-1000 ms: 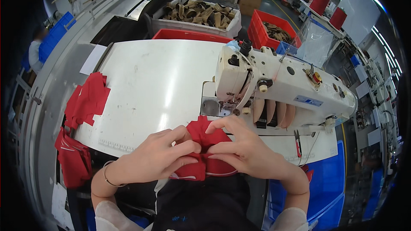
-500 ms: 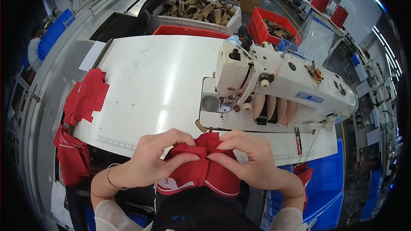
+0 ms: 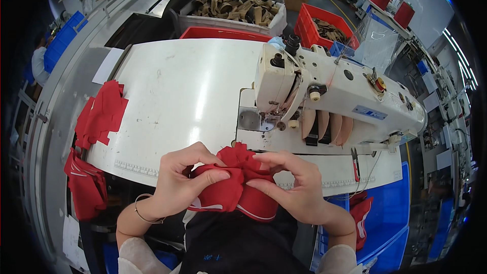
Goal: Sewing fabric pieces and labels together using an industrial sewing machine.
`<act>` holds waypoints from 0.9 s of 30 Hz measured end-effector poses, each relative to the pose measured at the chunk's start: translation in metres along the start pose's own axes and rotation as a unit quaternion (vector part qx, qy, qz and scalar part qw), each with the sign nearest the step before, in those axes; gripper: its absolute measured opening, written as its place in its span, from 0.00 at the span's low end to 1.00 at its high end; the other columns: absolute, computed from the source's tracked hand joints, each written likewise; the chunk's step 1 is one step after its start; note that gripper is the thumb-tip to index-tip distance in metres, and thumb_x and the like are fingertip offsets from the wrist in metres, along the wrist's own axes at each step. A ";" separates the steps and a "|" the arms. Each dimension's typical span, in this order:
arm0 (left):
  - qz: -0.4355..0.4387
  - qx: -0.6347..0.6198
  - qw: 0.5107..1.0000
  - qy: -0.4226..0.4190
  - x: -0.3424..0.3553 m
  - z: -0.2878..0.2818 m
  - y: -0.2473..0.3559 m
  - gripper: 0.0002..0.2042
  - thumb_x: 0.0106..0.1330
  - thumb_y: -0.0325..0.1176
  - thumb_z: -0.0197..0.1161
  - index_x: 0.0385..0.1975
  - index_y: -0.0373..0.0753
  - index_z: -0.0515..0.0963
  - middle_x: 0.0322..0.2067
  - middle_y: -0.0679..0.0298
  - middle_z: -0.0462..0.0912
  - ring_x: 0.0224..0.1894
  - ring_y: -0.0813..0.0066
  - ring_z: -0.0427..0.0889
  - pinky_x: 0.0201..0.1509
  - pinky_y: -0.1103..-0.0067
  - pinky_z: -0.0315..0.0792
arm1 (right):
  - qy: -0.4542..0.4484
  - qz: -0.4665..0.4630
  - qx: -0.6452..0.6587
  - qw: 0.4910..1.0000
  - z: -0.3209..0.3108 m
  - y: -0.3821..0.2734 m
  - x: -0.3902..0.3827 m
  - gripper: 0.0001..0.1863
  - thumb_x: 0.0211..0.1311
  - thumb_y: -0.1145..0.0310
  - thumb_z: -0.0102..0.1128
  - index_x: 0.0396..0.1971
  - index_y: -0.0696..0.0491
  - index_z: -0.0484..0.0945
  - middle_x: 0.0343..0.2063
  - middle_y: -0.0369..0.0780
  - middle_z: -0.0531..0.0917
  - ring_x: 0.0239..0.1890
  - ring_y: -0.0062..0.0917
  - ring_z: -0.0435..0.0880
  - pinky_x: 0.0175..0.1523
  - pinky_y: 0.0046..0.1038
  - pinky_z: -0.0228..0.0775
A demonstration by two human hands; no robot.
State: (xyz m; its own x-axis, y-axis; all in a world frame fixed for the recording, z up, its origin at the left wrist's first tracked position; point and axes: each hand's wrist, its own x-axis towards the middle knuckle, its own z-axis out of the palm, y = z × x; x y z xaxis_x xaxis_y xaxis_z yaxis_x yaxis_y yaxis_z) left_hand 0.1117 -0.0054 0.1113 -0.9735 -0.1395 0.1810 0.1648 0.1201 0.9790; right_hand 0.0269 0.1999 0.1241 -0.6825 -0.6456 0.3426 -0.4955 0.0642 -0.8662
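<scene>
Red fabric pieces with white piping (image 3: 231,195) are gathered between my hands at the table's front edge, just before the sewing machine (image 3: 340,96). My left hand (image 3: 180,180) pinches the left part, thumb over a fold. My right hand (image 3: 297,187) grips the right part with thumb and fingers. The far end of the fabric stands up in ruffled folds. Stacked red pieces (image 3: 101,111) lie on the left of the white table (image 3: 177,91), with more red fabric (image 3: 83,185) hanging at its left corner. Red-handled snips (image 3: 356,172) lie right of my hands.
Behind the table are a white bin of tan pieces (image 3: 231,15) and red crates (image 3: 309,30). A blue tub (image 3: 390,213) with red fabric sits below right. A metal rail runs along the left, where another person (image 3: 39,61) sits. Thread cones (image 3: 403,15) stand at back right.
My hands have shifted around the fabric, both keeping hold. Compared with half a second ago, they sit slightly higher, and the fabric's far end is lifted and more crumpled.
</scene>
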 end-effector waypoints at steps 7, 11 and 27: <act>-0.002 0.002 1.000 -0.002 0.003 -0.001 0.002 0.07 0.52 0.21 0.70 0.31 0.32 0.82 0.26 0.64 0.79 0.29 0.81 0.75 0.37 0.83 0.68 | 0.018 -0.068 -0.005 0.998 -0.003 0.001 0.002 0.13 0.46 0.80 0.70 0.36 0.59 0.81 0.27 0.41 0.82 0.28 0.21 0.81 0.33 0.20 0.71; -0.003 0.009 1.000 -0.006 0.004 -0.003 0.005 0.06 0.53 0.21 0.69 0.31 0.32 0.82 0.26 0.63 0.80 0.29 0.81 0.75 0.37 0.83 0.68 | 0.021 -0.048 -0.011 0.999 -0.005 0.000 0.003 0.08 0.49 0.81 0.67 0.32 0.59 0.82 0.25 0.40 0.82 0.25 0.20 0.80 0.29 0.19 0.69; 0.084 0.441 0.845 -0.290 0.115 -0.044 0.041 0.03 0.54 0.25 0.63 0.27 0.34 0.81 0.24 0.59 0.80 0.31 0.63 0.78 0.42 0.74 0.71 | 0.157 -0.217 -0.052 0.962 0.081 0.048 0.011 0.17 0.52 0.83 0.62 0.44 0.64 0.75 0.31 0.48 0.82 0.25 0.29 0.83 0.31 0.22 0.74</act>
State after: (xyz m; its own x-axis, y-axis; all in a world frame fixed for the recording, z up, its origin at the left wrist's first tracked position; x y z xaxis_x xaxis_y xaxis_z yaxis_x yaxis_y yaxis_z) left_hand 0.0133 -0.0601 0.1762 -0.9043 0.4266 -0.0165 0.3750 0.8121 0.4470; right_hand 0.0394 0.1341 0.0565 -0.5204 -0.3681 0.7705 -0.8099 -0.0734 -0.5820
